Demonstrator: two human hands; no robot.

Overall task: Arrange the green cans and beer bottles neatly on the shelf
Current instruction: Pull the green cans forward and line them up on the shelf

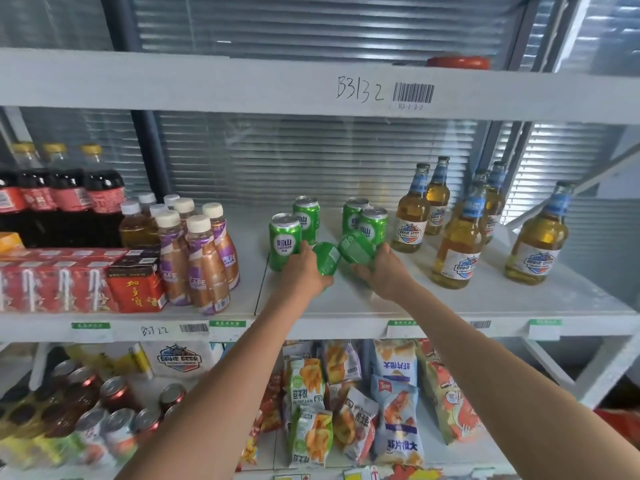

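Note:
Several green cans stand on the white middle shelf (485, 299): two at the left (284, 237) and two at the back right (372, 223). My left hand (304, 271) grips a tilted green can (327, 258). My right hand (384, 271) grips another tilted green can (356, 249), the two held cans close together at the shelf's middle. Several amber beer bottles with blue neck labels stand loosely spread to the right, one near the cans (410, 220), one in front (459, 251) and one far right (538, 244).
Brown coffee bottles (204, 258), cola bottles (69, 199) and red drink cartons (135, 282) fill the shelf's left half. The shelf below holds red cans (114, 393) and snack bags (394, 427). An upper shelf board (242, 81) runs overhead.

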